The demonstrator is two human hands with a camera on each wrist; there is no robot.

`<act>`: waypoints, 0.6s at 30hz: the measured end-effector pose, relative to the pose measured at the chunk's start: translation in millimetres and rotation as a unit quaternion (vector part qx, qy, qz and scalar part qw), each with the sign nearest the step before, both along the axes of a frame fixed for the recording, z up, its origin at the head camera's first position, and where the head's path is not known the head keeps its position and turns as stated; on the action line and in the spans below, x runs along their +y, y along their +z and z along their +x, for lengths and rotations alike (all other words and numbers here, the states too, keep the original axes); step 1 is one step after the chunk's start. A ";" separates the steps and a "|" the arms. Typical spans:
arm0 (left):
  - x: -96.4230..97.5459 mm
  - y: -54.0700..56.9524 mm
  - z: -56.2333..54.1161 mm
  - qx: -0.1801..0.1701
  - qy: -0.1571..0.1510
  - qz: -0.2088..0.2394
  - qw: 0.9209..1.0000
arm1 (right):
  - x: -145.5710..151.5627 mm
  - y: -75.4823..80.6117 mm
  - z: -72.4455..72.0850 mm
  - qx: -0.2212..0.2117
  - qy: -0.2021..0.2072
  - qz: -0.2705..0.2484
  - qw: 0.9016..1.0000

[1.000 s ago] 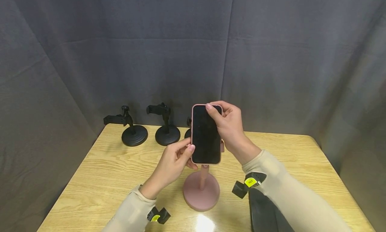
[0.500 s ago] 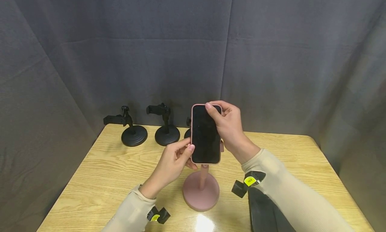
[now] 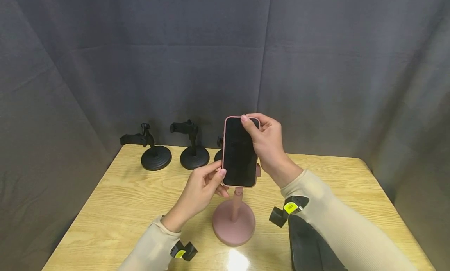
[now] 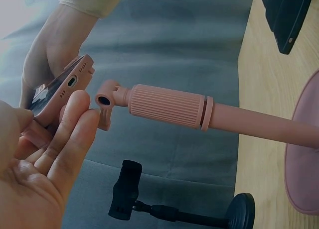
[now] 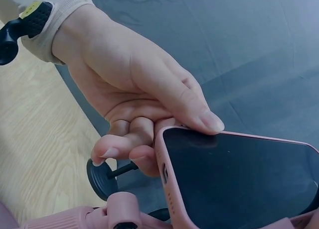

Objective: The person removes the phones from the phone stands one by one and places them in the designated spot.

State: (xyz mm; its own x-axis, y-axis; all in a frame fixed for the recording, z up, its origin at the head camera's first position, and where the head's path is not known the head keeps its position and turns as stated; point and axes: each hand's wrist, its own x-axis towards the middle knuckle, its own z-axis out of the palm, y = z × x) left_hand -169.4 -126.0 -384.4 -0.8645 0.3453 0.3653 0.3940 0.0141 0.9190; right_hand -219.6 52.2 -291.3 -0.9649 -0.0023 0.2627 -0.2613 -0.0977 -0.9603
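A phone (image 3: 240, 153) in a pink case stands upright, dark screen towards me, over a pink phone stand (image 3: 233, 224). My right hand (image 3: 270, 146) pinches the phone's upper right corner, thumb on the screen and fingers behind. At the lower left edge, my left hand (image 3: 200, 189) grips the stand's clamp piece (image 4: 37, 133) between thumb and fingers. The clamp's other end (image 3: 258, 170) shows past the phone's right side. In the left wrist view the ribbed neck (image 4: 167, 105) and its hinge lie close by my left fingertips. The phone hides most of the clamp.
Black phone stands (image 3: 194, 157) line the back of the wooden table (image 3: 140, 208), one partly behind the phone. A flat black object (image 3: 306, 243) lies at the front right under my forearm. A grey curtain (image 3: 197, 75) hangs behind the table and at both sides.
My right hand and the phone have shifted slightly upward, so more of the stand's neck shows below it. My left hand and the stand have stayed nearly in place.
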 end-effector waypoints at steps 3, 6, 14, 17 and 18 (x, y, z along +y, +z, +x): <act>-0.2 0.0 0.0 -0.005 0.000 -0.002 1.000 | 0.2 0.0 0.3 -0.007 -0.006 0.006 1.000; -0.4 -0.1 0.3 -0.012 0.001 -0.005 1.000 | 0.0 0.0 0.0 -0.009 -0.009 0.007 1.000; -0.1 -0.5 0.8 -0.018 0.006 -0.005 1.000 | -1.0 0.6 0.2 -0.007 -0.013 -0.001 1.000; 0.3 -0.9 0.5 -0.017 0.007 0.000 1.000 | -1.2 1.1 0.0 -0.009 -0.011 -0.004 1.000; 0.5 -0.8 0.6 -0.017 0.007 0.001 1.000 | -1.3 1.2 0.0 -0.010 -0.012 -0.003 1.000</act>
State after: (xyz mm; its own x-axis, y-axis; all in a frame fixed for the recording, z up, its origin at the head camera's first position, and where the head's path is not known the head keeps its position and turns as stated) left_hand -168.7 -125.6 -385.2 -0.8809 0.3322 0.3370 0.3632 0.0181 0.9315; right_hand -219.7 50.9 -290.0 -0.9695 0.0217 0.2440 -0.2450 -0.0979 -0.9646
